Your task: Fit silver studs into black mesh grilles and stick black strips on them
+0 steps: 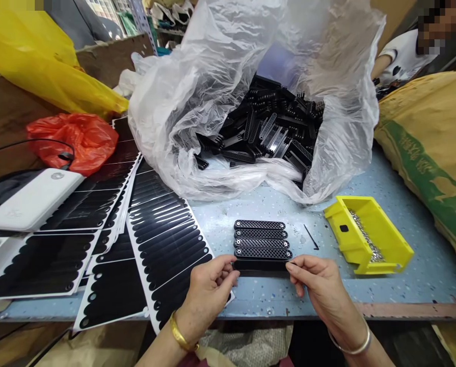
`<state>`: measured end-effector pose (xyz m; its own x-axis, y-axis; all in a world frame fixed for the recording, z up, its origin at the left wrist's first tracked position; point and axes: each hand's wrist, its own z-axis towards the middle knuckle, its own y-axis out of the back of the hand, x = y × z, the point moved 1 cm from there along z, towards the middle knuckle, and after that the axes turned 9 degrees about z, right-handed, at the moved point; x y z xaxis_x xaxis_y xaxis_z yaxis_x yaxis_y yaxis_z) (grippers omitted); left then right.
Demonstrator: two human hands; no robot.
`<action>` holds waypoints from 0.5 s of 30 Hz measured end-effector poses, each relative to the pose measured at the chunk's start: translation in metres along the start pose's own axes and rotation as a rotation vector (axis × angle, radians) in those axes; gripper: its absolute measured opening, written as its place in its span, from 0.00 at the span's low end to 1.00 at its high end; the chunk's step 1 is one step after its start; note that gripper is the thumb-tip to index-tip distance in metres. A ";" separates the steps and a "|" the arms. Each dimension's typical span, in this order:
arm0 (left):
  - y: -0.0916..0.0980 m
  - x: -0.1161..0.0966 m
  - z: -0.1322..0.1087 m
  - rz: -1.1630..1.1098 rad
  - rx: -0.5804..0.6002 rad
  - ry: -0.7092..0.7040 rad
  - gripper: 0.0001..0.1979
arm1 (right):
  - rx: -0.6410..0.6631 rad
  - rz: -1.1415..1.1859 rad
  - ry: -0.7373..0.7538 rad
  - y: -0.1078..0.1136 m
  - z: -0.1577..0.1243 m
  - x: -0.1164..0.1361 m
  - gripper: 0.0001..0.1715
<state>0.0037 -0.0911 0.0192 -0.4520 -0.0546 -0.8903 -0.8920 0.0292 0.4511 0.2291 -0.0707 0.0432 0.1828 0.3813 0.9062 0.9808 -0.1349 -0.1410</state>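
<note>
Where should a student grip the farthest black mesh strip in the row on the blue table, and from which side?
Probably at its two rounded ends, pinching from above: the black mesh strip lies flat, its near long edge sits close to the next strip, and both ends stand free on the blue table.

Mesh strips [261, 239] on the table [228, 219] — sticker sheets [166, 239] left, bin [350, 239] right

Mesh strips [262, 243]: black, diamond lattice | backing sheet [162, 239]: white, black rounded bars | parts bin [369, 235]: bright yellow | workbench [228, 214]: pale blue, speckled | plastic bag [73, 142]: red
</note>
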 end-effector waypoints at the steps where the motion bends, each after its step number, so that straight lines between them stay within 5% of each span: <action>1: 0.000 -0.001 0.000 -0.003 0.000 0.000 0.10 | -0.003 -0.003 -0.002 0.000 0.000 0.000 0.17; 15: 0.003 -0.010 0.004 -0.016 0.024 0.082 0.09 | -0.006 -0.015 -0.005 -0.002 -0.002 0.001 0.17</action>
<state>0.0056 -0.0869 0.0290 -0.4372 -0.1373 -0.8888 -0.8993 0.0518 0.4343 0.2275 -0.0713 0.0452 0.1682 0.3878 0.9063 0.9830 -0.1343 -0.1250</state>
